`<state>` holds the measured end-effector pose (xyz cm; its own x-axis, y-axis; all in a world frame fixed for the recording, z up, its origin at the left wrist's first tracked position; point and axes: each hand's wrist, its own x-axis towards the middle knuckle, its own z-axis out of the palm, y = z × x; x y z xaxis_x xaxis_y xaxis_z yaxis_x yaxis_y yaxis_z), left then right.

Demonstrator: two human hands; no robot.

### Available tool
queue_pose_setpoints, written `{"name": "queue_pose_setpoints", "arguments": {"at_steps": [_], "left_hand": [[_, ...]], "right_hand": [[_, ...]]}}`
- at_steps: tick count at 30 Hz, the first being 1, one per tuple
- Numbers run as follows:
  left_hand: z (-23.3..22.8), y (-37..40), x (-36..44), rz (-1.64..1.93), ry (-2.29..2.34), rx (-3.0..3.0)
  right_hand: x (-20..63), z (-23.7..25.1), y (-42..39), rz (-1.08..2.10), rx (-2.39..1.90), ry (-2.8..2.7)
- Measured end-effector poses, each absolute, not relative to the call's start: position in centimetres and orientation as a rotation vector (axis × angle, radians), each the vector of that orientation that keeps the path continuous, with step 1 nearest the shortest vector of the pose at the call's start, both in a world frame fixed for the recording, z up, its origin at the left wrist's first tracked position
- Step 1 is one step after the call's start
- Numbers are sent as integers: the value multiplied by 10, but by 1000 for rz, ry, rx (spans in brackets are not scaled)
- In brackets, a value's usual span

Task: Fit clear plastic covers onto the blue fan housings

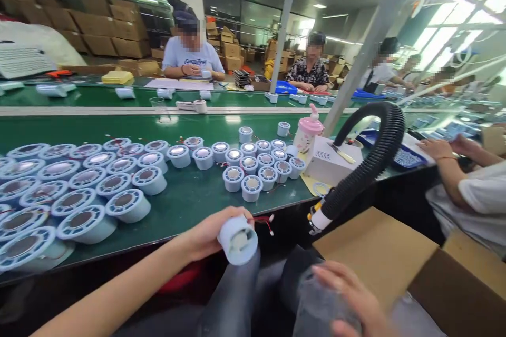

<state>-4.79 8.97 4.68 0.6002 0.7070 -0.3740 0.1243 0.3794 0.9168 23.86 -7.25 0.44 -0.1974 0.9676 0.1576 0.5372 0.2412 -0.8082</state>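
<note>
The green worktop (185,205) of a factory line runs across the view, loaded with rows of pale round housings (118,189); other people sit at its far side and to the right. Below its near edge, the left hand (205,237) holds one round housing (237,240). This grip is closed around the housing's side wall, fingers curled over the top. The housing's axis points toward the camera and slightly down, open face outward, with red wires (264,221) trailing to its right. The right hand (348,295) lies lower and to the right of the left grip, well apart from the housing, partly blurred; its grip wraps a dark grey object (316,305) that cannot be identified. A black ribbed hose (371,163) ends just above, between the two hands.
</note>
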Motion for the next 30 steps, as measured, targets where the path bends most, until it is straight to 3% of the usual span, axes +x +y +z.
{"name": "queue_pose_setpoints", "arguments": {"at_steps": [3,6,13,18,26,30], "left_hand": [[40,78,-20,159,760,1334],[43,72,-10,10,638,1737],[39,64,-10,280,705,2130],[26,63,-12,341,639,2084],[13,59,-9,475,657,2041],[6,61,-9,518,643,2020]], "right_hand": [[196,-8,-54,288,-1406,-2097],[172,-5,-36,127,-1658,-2011],[181,0,-39,872,-1569,-1745],[185,1,-43,649,-1661,-1803],[181,0,-41,916,-1564,-1691],[177,-3,-46,734,-1639,-1670]]}}
